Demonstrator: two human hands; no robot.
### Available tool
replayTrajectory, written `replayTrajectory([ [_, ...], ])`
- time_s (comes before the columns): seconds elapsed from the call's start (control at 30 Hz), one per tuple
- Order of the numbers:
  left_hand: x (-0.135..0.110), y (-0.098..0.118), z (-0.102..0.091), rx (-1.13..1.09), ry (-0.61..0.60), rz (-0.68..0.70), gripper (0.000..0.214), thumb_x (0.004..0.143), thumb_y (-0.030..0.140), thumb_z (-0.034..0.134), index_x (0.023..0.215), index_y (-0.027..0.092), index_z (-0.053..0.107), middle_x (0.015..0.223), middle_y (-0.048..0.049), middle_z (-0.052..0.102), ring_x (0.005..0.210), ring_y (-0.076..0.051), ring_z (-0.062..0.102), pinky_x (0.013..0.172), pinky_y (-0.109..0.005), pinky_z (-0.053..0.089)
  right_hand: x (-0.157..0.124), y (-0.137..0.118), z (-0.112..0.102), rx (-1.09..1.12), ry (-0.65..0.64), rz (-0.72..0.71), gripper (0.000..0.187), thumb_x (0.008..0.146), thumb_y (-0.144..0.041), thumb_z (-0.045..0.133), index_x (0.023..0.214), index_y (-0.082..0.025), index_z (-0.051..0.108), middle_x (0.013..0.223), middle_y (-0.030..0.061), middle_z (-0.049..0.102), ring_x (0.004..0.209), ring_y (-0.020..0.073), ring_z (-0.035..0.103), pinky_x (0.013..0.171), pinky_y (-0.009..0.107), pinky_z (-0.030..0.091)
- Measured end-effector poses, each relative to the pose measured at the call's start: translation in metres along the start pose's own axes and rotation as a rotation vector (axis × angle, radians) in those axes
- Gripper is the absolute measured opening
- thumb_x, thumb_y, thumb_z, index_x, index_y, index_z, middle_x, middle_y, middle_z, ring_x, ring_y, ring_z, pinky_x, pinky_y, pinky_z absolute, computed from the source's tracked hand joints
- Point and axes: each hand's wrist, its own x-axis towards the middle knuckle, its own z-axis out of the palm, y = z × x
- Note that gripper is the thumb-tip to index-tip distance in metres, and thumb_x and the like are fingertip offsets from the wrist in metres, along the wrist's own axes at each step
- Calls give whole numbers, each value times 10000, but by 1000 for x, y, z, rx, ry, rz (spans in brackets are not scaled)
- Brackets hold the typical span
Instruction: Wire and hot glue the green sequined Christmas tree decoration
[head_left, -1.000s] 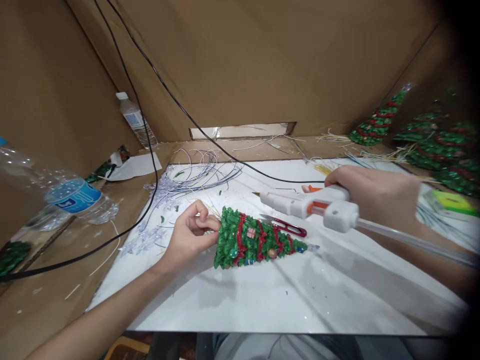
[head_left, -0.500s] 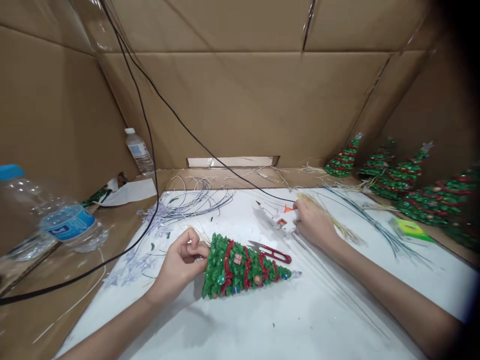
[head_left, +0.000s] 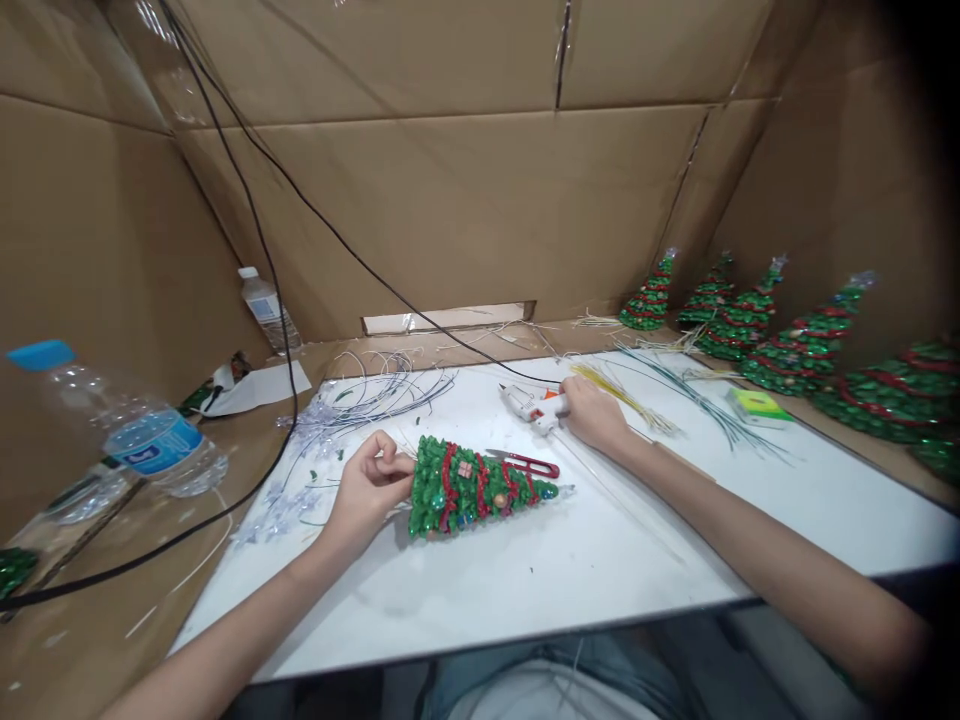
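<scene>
A small green Christmas tree [head_left: 472,488] with red garlands lies on its side on the white board [head_left: 570,560], top pointing right. My left hand [head_left: 367,490] is closed at the tree's base, fingers pinched on thin wire strands there. My right hand [head_left: 596,415] is stretched out further back and closed on a white glue gun [head_left: 529,405] with an orange trigger, which rests on the board. Red thread snips [head_left: 525,463] lie just behind the tree.
Several finished trees [head_left: 757,320] line the right cardboard wall. Bundles of thin wires [head_left: 390,395] and yellow strands [head_left: 622,395] lie at the back. Two water bottles [head_left: 142,440] stand left. A black cable [head_left: 285,330] hangs across. A yellow-green packet [head_left: 757,405] lies right.
My right hand moved the glue gun from above the tree away to the back of the board and set it down. The left hand stayed at the tree's base.
</scene>
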Motion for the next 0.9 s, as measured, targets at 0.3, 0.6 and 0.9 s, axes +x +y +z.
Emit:
replayTrajectory([
  [0.3,1,1,-1,36,-35,18,515,670,105,806,783,229,320,555,90,662,495,-71,495,539,-176,421,0,-2,-2,-4,-11,15,335,939,-366,599,1202,-159,598,1202,85,621,1052,213,621,880,430,545],
  [0.6,0,0,2,21,-27,11,497,677,65,788,787,226,331,515,121,587,477,-55,455,551,-173,419,0,-2,-4,-7,-11,8,322,938,-359,600,1189,-157,602,1192,83,623,1057,214,618,882,429,543],
  [0.9,-2,4,4,0,-7,-10,500,660,58,797,785,225,342,506,140,520,475,-47,442,547,-161,416,-1,-2,-4,3,-14,6,305,941,-369,588,1159,-156,603,1157,76,622,1036,207,610,872,416,529],
])
